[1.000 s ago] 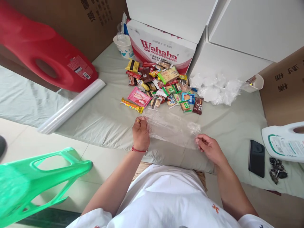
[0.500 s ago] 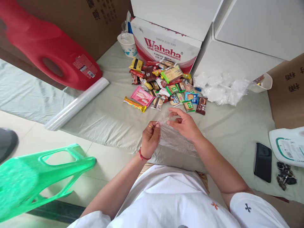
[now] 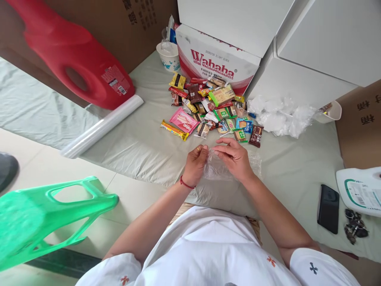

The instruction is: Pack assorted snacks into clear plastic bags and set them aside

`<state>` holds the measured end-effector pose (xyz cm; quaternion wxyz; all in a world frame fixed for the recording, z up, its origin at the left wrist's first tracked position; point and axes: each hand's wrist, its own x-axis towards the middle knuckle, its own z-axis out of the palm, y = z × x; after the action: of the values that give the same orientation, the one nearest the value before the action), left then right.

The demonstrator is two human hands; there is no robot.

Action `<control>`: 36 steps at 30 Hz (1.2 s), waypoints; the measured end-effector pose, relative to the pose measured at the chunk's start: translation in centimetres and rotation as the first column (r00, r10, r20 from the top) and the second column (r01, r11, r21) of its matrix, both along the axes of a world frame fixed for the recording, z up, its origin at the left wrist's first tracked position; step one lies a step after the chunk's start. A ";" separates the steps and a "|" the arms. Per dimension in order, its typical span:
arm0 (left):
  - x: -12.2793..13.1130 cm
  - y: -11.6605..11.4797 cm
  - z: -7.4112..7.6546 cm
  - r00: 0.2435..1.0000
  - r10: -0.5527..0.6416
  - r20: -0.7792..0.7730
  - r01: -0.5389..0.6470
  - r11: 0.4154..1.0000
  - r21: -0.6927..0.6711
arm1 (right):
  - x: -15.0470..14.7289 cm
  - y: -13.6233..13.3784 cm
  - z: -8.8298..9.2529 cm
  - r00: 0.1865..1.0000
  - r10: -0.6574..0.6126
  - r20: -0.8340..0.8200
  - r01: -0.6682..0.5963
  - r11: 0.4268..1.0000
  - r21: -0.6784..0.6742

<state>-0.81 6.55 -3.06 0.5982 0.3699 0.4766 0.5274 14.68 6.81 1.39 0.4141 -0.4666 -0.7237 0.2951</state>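
A clear, crinkled plastic bag is stretched between my hands above the front of the covered surface. My left hand pinches one edge of it between thumb and forefinger. At the same edge, my right hand has its thumb and fingertips drawn together on the thin plastic, and the bag trails out beneath it to the right. Just beyond my hands lies a heap of wrapped snacks, with a pink packet, a yellow bar and a brown cocoa packet at its near side.
Behind the snacks stands a Wahaha carton, with a paper cup at its left. Crumpled clear bags lie right. A red jug and plastic roll are left, above a green stool. A phone and keys lie right.
My right hand has closed its fingertips onto the bag's edge and come nearer my left hand. The bag has shifted and now spreads more to the right. The view has moved slightly.
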 end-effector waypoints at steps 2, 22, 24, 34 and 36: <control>0.0 0.3 -0.4 0.999 0.044 0.028 -0.043 0.999 -0.031 | 0.3 -0.7 0.4 0.998 -0.010 0.055 0.004 0.995 0.101; -9.5 -5.8 2.3 0.331 0.542 -0.772 -0.144 0.838 0.526 | 6.3 -14.7 -5.4 0.919 -0.031 0.392 -0.042 0.984 0.176; -7.5 -5.0 5.1 0.390 0.606 -0.693 0.087 0.726 0.683 | 6.2 -14.3 -5.5 0.912 -0.015 0.409 -0.066 0.981 0.184; 1.9 3.2 -0.9 0.104 -0.094 -0.990 0.858 0.512 0.041 | 9.9 -18.9 -4.5 0.859 0.004 0.512 -0.069 0.992 0.108; 0.5 2.0 -2.2 0.113 -0.036 -0.993 0.813 0.578 0.071 | 11.2 -20.2 -4.0 0.857 0.007 0.516 -0.045 0.997 0.062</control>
<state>-0.32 8.56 -5.30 0.1658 0.9057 0.3760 0.1040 25.87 -13.41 -2.63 0.2181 -0.5036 -0.8243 0.1391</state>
